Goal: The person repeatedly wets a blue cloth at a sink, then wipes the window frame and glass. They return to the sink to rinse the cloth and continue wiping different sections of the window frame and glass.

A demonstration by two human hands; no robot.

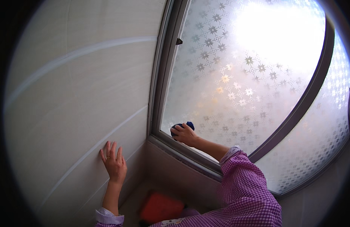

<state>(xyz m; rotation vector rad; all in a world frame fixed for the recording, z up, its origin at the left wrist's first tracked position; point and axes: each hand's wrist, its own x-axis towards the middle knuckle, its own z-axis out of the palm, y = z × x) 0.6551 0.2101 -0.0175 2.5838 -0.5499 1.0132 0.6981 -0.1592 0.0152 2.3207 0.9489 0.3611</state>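
Note:
My right hand point(185, 135) presses a dark blue cloth point(189, 124) against the lower left corner of a frosted window pane point(220, 110) with a flower pattern. The cloth is bunched under the fingers and partly hidden by them. My left hand point(114, 166) rests with spread fingers against the pale wall panels point(87, 113), left of the window, and holds nothing. Both arms wear purple checked sleeves with pale cuffs.
A grey metal window frame point(163, 85) borders the pane, with a small dark latch point(179, 41) on its left side. A curved-looking upright point(300, 107) parts it from a second patterned pane point(311, 147). Below the sill, a blurred red object point(162, 207) stands low in the corner.

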